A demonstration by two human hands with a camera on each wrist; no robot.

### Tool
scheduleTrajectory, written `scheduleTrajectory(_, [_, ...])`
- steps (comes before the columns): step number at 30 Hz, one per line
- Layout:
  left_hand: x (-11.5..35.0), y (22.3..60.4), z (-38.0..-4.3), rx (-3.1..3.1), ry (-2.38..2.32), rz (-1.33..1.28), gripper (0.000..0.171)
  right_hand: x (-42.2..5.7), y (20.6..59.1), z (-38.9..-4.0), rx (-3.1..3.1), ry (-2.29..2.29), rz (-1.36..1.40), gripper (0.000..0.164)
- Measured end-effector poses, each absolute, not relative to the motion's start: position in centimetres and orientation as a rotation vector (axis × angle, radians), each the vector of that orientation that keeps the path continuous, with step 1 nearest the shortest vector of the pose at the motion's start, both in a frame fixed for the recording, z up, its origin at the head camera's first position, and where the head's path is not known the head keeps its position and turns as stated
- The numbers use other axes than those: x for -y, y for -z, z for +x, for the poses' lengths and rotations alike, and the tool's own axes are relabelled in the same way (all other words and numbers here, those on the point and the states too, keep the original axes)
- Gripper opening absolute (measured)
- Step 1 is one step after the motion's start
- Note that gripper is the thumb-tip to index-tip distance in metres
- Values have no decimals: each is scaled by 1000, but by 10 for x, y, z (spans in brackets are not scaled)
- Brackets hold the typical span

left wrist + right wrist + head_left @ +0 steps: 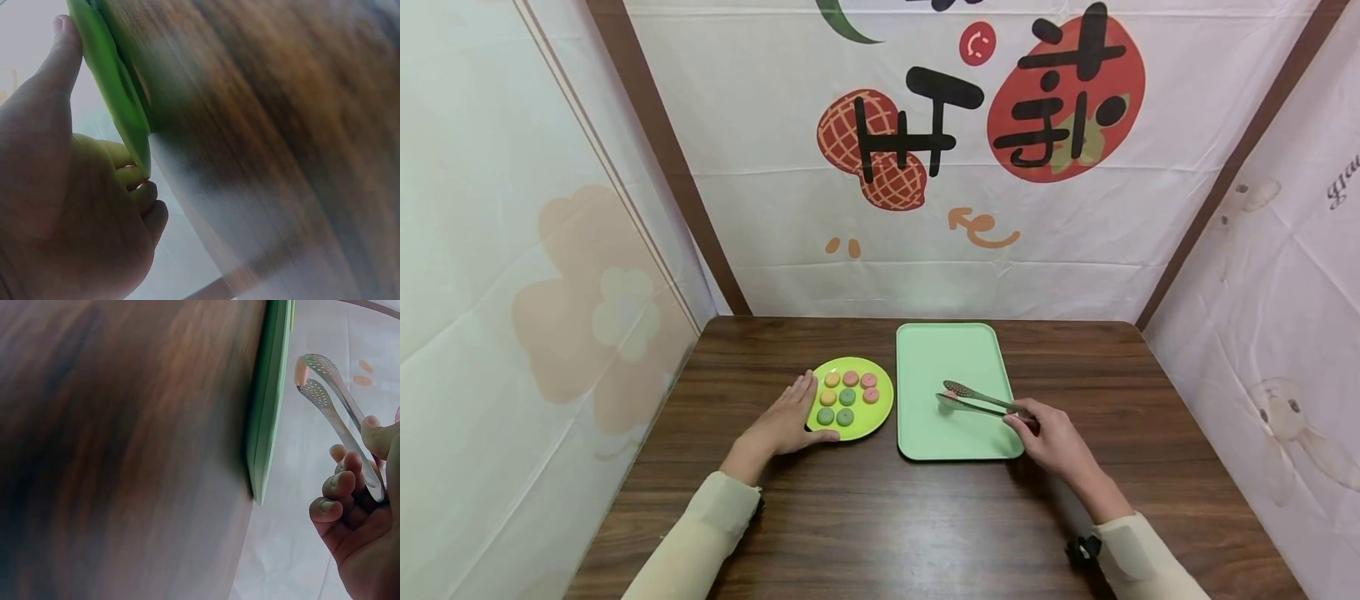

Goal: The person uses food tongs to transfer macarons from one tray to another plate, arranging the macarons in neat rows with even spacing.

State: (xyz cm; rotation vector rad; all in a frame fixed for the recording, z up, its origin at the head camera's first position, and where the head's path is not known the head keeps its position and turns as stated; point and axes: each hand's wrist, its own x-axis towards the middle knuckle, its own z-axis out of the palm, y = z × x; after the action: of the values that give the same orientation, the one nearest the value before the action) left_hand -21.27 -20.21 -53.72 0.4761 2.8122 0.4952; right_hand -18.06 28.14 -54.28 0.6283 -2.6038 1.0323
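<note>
In the head view, my left hand (786,419) touches the left rim of a yellow-green plate (870,422), fingers extended and thumb along the near edge. The left wrist view shows this hand (75,194) against the plate's edge (112,81). Several small round cookie-like pieces (847,397) in yellow, pink and green lie on the plate. My right hand (1060,439) holds metal tongs (985,398) with perforated tips over a light green tray (947,350). Between the tips is a pinkish round piece (301,372), held above the tray.
Plate and tray stand side by side on a dark wooden table (880,525), with a narrow gap between them. A printed white cloth wall (760,208) rises behind the table's far edge, and similar cloths hang at both sides.
</note>
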Motion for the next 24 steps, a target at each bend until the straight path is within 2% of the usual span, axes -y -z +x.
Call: scheduleTrajectory(24, [203, 537, -213, -2803, -484, 470, 125, -254, 537, -192, 2642, -1067, 703, 28])
